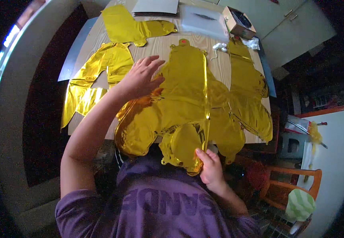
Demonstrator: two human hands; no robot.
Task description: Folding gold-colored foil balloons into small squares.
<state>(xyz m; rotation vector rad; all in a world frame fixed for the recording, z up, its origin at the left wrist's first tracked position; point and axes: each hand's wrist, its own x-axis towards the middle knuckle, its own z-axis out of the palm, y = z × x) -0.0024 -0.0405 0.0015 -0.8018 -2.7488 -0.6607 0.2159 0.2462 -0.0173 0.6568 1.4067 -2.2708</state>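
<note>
A large flat gold foil balloon (182,85) lies in front of me, its near lobes hanging over the table's front edge. My right hand (211,168) pinches its lowest part between thumb and fingers, close to my body. A long shiny fold runs from there up the balloon's right side. Over its left edge is my left hand (142,77), fingers spread and holding nothing; whether it touches the foil I cannot tell. Beside it on the left lies another gold foil balloon (118,59), and a third flat gold foil piece (120,27) is at the far left.
More gold foil (245,71) covers the table's right side. Toward the back are white sheets (156,6), a clear plastic sheet (203,27), an open box (237,23) and crumpled white material (219,47). A wooden chair (317,186) stands at the lower right.
</note>
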